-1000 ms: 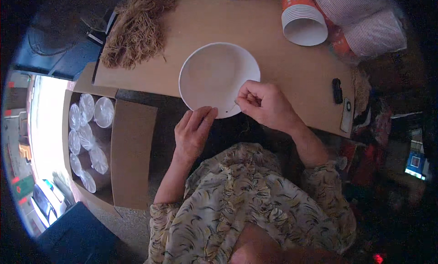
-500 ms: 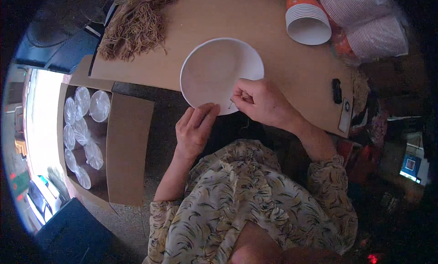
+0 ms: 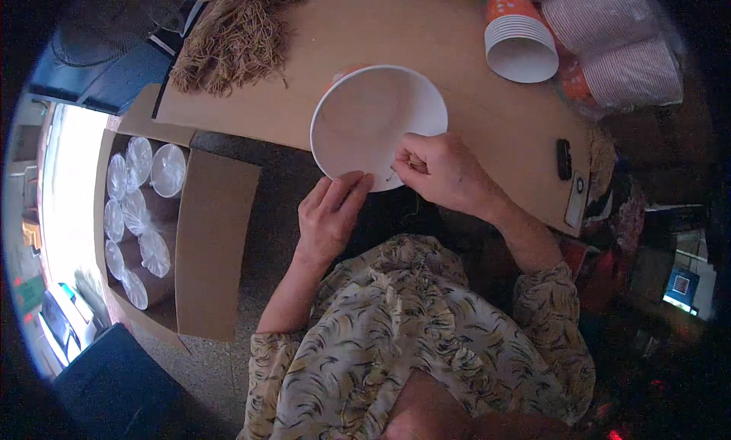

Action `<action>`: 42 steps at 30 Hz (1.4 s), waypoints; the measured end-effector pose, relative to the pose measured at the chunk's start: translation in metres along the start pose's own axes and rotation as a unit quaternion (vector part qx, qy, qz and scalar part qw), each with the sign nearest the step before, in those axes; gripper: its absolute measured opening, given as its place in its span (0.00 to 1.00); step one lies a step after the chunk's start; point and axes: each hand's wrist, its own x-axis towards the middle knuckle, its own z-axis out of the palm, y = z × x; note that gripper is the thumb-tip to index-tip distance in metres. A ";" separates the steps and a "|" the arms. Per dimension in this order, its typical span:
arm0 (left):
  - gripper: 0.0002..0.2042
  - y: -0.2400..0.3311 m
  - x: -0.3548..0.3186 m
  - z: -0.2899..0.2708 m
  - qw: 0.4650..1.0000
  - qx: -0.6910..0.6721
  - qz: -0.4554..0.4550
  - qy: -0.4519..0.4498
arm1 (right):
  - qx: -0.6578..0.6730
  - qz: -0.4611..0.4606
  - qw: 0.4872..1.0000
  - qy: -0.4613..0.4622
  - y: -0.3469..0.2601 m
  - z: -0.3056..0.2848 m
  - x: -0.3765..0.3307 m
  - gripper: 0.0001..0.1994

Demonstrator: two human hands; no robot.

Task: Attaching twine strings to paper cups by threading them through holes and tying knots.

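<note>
1. Brown cardboard sheeting covers the worktable point(image 3: 472, 90), whose near edge runs in front of a person in a leaf-patterned shirt point(image 3: 411, 341).
2. At that near edge sits a white paper bowl point(image 3: 365, 113), open side up, its rim hanging slightly over the edge toward the person.
3. Resting under the bowl's near rim, the left hand point(image 3: 331, 212) has its fingers together and lying flat against the rim, steadying it.
4. Closed in a pinch at the bowl's near-right rim, the right hand point(image 3: 442, 170) has thumb and fingertips pressed together on the edge; whatever small thing it pinches is too small to tell.
5. A heap of tan fibre strands point(image 3: 236, 33) lies on the far left of the table.
6. A stack of orange paper cups point(image 3: 518, 40) lies on its side at the far right, beside wrapped sleeves of striped cups point(image 3: 617, 36).
7. On the floor to the left stands an open cardboard box point(image 3: 205, 234) holding stacks of clear plastic lids point(image 3: 141, 196).
</note>
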 end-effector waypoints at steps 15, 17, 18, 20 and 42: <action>0.16 0.002 0.028 -0.009 0.997 -0.019 -0.045 -0.061 | -0.104 0.018 0.993 -0.054 0.003 0.002 0.014 0.12; 0.17 0.004 0.043 -0.012 0.992 -0.058 -0.063 -0.092 | -0.123 0.001 0.991 -0.054 0.007 -0.005 0.021 0.12; 0.17 0.003 0.048 -0.014 0.993 -0.053 -0.058 -0.090 | -0.123 -0.003 0.991 -0.049 0.006 -0.008 0.025 0.12; 0.15 -0.001 0.058 -0.016 0.986 -0.034 -0.067 -0.149 | -0.160 -0.033 0.983 -0.082 0.003 -0.014 0.031 0.13; 0.11 -0.005 0.086 0.000 0.975 -0.141 -0.124 -0.120 | 0.247 0.069 0.935 0.246 0.038 0.058 -0.011 0.12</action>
